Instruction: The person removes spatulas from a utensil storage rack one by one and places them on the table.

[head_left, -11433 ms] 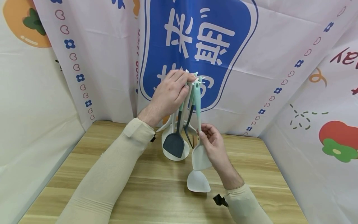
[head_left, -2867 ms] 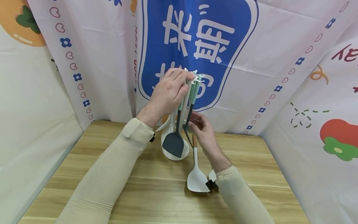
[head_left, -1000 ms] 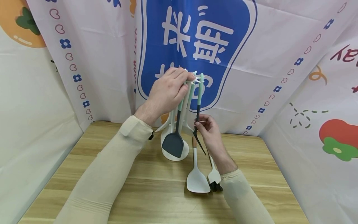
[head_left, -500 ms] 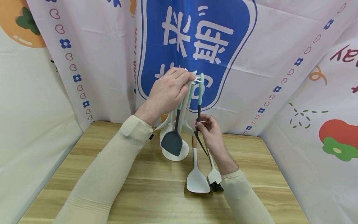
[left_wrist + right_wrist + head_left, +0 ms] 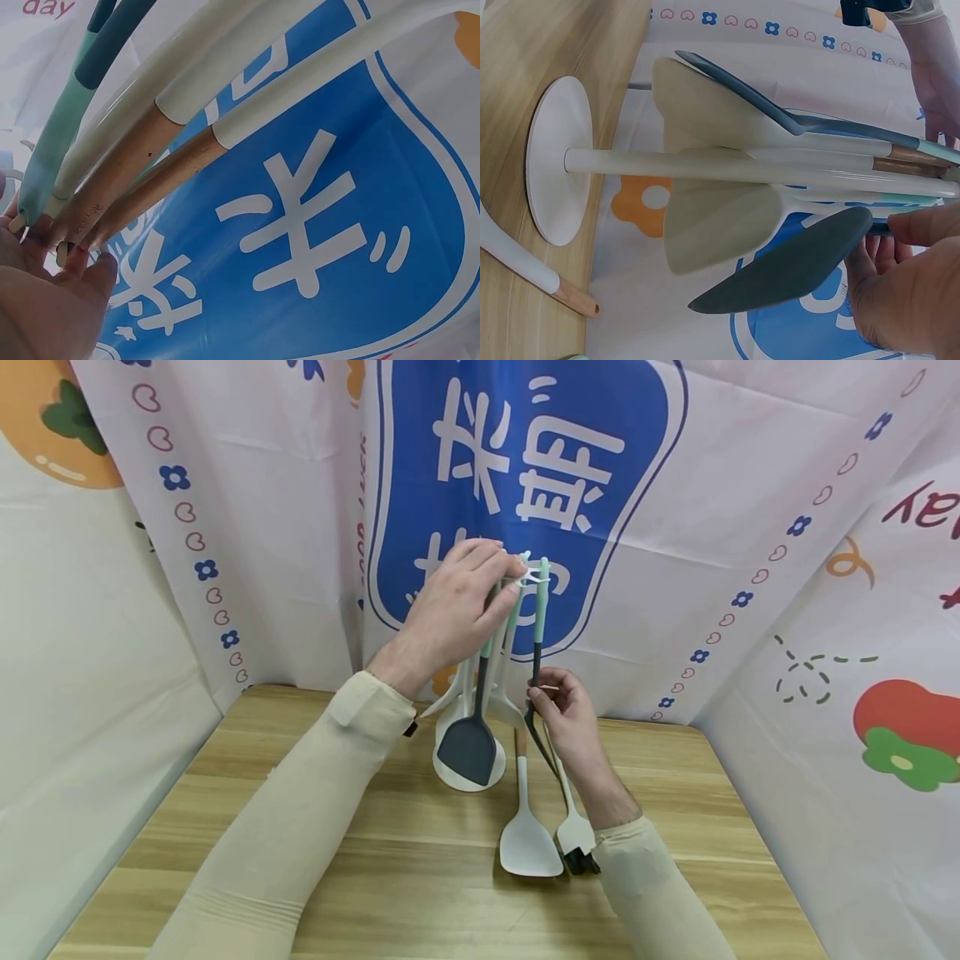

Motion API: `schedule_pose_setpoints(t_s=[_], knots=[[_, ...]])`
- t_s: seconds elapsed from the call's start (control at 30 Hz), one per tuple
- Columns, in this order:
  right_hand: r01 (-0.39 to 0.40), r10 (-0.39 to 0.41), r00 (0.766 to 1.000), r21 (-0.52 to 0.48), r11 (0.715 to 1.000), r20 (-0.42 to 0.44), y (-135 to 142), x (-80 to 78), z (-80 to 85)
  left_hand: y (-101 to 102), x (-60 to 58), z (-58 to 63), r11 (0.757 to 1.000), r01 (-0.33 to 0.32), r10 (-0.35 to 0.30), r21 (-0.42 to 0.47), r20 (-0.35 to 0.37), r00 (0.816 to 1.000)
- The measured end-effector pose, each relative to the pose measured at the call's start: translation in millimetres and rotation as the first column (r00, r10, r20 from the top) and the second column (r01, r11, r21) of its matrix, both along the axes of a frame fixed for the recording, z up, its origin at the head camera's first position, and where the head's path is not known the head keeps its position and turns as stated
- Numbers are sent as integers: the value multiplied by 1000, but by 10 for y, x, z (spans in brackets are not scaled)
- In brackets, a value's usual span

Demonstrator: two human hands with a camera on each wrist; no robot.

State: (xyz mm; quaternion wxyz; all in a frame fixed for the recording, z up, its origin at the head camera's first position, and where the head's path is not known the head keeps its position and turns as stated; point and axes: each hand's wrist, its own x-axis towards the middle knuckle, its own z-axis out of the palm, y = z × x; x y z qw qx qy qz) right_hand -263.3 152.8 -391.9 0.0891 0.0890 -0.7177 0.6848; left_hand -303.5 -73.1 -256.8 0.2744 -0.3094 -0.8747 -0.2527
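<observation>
So, hands (image 5: 457, 597) (image 5: 567, 714) — left atop rack (image 5: 630, 162), right lower on spatula (image 5: 787, 266).

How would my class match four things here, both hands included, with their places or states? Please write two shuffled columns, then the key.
1. Left hand
2. Right hand
3. Loose white spatula with a brown wooden handle
4. Slim white pole

A. Lying on the wood-grain table
B. Rising from a round, flat white base
C. Up at the pole's top
D. Pinching a dark spatula with a mint-green handle

Pairs: 1-C, 2-D, 3-A, 4-B
</observation>
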Motion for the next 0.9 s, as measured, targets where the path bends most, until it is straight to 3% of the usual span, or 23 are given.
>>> schedule_pose_setpoints(t_s=[0.4, 0.9], knots=[[7, -7, 1000, -83, 997, 1, 59, 2, 49, -27, -1, 25, 1000, -1, 2, 23, -32, 1000], [57, -55, 998, -60, 997, 30, 210, 7, -37, -35, 3, 115, 999, -31, 31, 13, 16, 999]])
